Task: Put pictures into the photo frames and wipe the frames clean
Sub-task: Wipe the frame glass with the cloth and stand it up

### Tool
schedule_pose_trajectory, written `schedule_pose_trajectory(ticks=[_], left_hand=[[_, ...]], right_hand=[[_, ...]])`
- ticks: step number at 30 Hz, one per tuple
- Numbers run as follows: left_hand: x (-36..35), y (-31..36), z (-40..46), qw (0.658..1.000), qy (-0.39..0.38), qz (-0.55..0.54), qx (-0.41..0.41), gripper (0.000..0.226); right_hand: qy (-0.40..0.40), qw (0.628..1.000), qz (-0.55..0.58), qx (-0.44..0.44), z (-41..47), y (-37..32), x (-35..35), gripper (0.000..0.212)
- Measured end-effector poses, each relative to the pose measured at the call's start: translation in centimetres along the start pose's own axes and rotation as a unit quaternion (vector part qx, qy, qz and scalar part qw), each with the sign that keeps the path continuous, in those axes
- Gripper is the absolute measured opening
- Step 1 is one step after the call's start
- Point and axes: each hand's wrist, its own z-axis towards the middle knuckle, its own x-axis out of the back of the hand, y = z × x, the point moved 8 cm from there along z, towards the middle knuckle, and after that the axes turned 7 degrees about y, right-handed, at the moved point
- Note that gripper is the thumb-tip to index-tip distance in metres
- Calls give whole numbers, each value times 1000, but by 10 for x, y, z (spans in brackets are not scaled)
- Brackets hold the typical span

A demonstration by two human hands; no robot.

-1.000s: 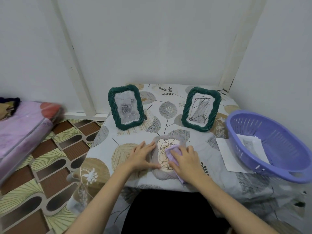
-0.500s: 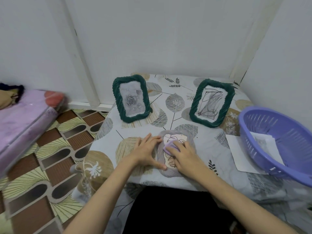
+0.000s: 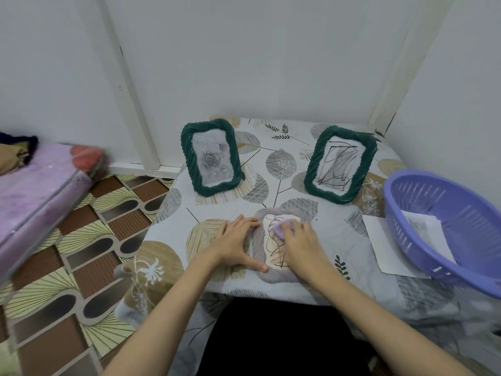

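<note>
A grey frame (image 3: pixel 273 276) lies flat near the table's front edge, with a line drawing inside it. My left hand (image 3: pixel 238 244) presses flat on its left border, fingers spread. My right hand (image 3: pixel 301 244) holds a small lilac cloth (image 3: pixel 282 227) against the upper part of the picture. Two dark green frames stand upright behind: the left green frame (image 3: pixel 212 158) shows a grey rose picture, the right green frame (image 3: pixel 340 164) shows a black scribble drawing.
A purple plastic basket (image 3: pixel 444 229) with paper inside sits at the right, partly over a white sheet (image 3: pixel 379 242). The patterned tablecloth (image 3: pixel 282 169) covers the table in a wall corner. A pink mattress (image 3: pixel 40 191) lies on the tiled floor at left.
My right hand has slid the cloth from the frame's lower right up toward the top of the picture. My left hand stays on the frame's left border. The view has shifted.
</note>
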Motion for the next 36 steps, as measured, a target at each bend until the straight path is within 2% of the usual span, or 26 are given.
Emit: schedule_pose_trajectory(ticks=[3,5,8,10,14,16,18,20,24,27,30,33,36], left_hand=[[-2,-1,-1,1000,-4,-2,-4,120],[-3,0,-1,1000,-5,0,-7,119],[-5,-2,-2,1000,-13,19,-3,116],[-6,-4,-1,1000,-16,24,0,115],[-6,-4,-3,1000,-12,-2,-13,114],[-3,-5,-2,999,-1,-42,-8,98],[4,-6,1,994,48,-94,17,65],[8,-7,2,992,106,-59,37,49],[1,-4,-1,989,134,32,45,52],[3,-3,-1,987,148,39,46,50],[2,-1,-1,985,163,35,49,49],[1,-2,0,983,170,45,54,49],[2,-4,1,982,180,31,56,47]], right_hand=[[35,999,17,-38,13,6,7,37],[34,999,39,-16,23,-3,5,35],[-23,995,88,30,22,-17,-3,42],[-5,996,68,48,10,-12,-3,46],[15,999,20,-24,5,6,-1,43],[13,998,28,-59,16,7,-4,37],[33,997,37,-64,26,3,-3,38],[47,997,31,-57,27,-1,-2,36],[91,996,8,21,17,-8,1,32],[104,994,-14,18,23,-4,3,23],[99,995,-9,7,41,-16,0,36],[93,995,21,35,40,-29,-11,25],[140,989,0,56,28,-21,-11,29]])
